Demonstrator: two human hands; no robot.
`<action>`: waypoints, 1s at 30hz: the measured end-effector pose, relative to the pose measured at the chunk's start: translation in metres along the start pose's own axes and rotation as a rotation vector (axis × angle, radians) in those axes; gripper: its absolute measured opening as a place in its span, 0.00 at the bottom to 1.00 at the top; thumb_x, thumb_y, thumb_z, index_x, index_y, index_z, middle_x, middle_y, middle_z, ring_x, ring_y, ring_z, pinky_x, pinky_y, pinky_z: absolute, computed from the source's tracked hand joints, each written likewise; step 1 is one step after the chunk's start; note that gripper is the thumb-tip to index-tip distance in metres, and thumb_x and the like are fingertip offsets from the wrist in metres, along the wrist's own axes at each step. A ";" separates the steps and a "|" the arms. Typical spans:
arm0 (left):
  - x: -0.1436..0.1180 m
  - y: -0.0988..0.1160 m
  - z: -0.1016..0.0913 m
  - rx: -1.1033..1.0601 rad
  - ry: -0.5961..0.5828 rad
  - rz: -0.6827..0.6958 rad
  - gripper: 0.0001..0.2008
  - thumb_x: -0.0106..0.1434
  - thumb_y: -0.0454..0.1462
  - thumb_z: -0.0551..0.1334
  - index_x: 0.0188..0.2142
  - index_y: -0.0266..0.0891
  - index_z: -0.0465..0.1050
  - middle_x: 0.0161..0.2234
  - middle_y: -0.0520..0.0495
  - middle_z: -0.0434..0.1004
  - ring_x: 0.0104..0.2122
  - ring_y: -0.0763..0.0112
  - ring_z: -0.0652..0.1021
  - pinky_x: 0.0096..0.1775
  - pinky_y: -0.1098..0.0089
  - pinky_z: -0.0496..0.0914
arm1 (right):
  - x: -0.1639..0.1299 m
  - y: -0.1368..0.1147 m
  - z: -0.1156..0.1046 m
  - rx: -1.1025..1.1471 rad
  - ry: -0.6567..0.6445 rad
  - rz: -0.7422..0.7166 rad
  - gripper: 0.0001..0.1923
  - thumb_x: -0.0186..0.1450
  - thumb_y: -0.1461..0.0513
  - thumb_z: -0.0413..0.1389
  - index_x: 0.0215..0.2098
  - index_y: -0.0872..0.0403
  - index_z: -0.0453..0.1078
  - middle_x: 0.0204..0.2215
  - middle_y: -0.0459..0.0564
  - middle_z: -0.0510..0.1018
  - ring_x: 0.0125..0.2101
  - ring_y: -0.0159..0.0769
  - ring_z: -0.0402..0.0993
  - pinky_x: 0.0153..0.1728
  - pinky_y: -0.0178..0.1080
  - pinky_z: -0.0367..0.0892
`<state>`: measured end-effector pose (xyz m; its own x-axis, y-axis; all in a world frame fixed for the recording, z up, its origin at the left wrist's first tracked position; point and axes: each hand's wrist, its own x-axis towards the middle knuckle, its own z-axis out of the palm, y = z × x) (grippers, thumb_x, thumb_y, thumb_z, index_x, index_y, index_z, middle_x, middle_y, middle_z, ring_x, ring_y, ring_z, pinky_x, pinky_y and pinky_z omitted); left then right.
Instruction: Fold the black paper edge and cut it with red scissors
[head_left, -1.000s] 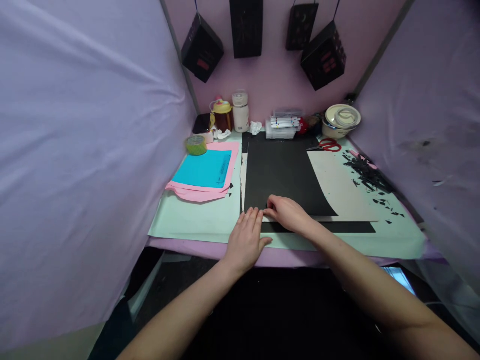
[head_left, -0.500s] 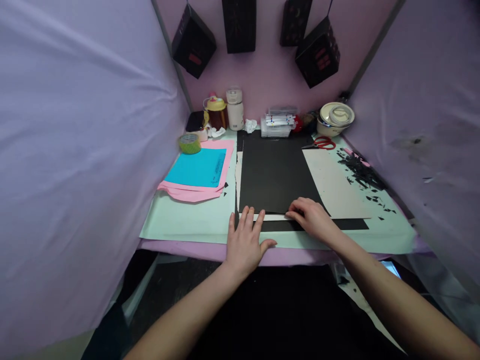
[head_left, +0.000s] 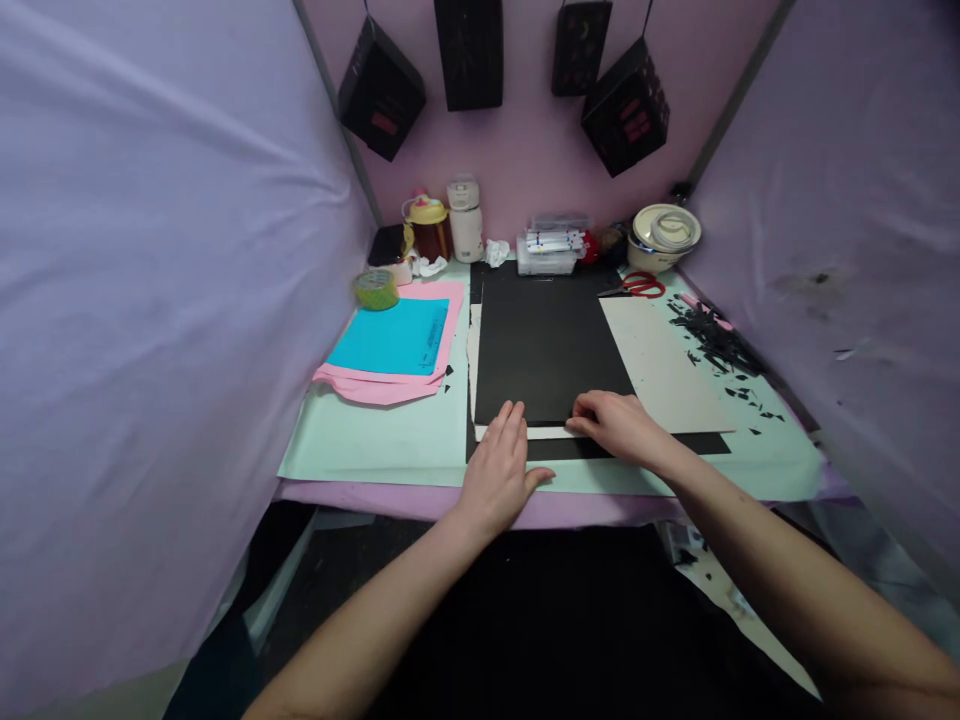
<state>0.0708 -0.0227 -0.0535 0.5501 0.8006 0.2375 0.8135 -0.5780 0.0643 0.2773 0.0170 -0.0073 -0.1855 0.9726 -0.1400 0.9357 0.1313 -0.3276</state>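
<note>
Left hand point(head_left: 499, 468) flat, fingers spread, pressing the near edge of the black sheet point(head_left: 547, 345); right hand point(head_left: 619, 428) also open, fingertips on the same edge just beside it. Sheet lies mid-desk point(head_left: 375, 440) over a white sheet point(head_left: 667, 365). Cyan paper point(head_left: 394, 338) on pink lies left; red scissors point(head_left: 641, 286) and black scraps point(head_left: 716, 340) lie right.

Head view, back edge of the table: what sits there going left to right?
Green tape roll → yellow-lidded jar → white bottle → clear box of markers → red scissors → lidded bowl.

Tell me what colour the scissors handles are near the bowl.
Red, seen in the head view: the scissors lie at the table's far right.
</note>
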 end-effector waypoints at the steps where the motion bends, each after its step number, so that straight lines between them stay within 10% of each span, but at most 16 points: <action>1: 0.001 -0.001 0.001 -0.011 -0.005 0.009 0.36 0.64 0.53 0.56 0.58 0.22 0.60 0.63 0.31 0.55 0.64 0.54 0.54 0.62 0.58 0.52 | -0.002 -0.001 0.001 0.016 0.022 -0.015 0.07 0.62 0.58 0.54 0.28 0.52 0.69 0.29 0.46 0.76 0.32 0.35 0.70 0.30 0.35 0.53; 11: 0.000 -0.003 0.001 -0.066 -0.030 0.009 0.35 0.64 0.52 0.55 0.59 0.24 0.57 0.62 0.28 0.56 0.63 0.49 0.56 0.61 0.53 0.53 | 0.006 -0.021 0.024 0.059 0.174 -0.073 0.13 0.65 0.55 0.53 0.26 0.53 0.66 0.27 0.47 0.73 0.30 0.35 0.68 0.30 0.35 0.55; 30: 0.002 0.000 0.004 -0.015 -0.037 -0.019 0.39 0.62 0.55 0.56 0.61 0.26 0.57 0.63 0.30 0.53 0.64 0.50 0.54 0.61 0.53 0.52 | 0.012 -0.027 0.019 -0.121 0.027 0.000 0.13 0.65 0.53 0.52 0.28 0.53 0.67 0.32 0.51 0.73 0.35 0.39 0.69 0.29 0.36 0.53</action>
<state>0.0726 -0.0204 -0.0571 0.5411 0.8169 0.1998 0.8214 -0.5643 0.0827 0.2444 0.0218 -0.0180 -0.1783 0.9773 -0.1141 0.9654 0.1514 -0.2122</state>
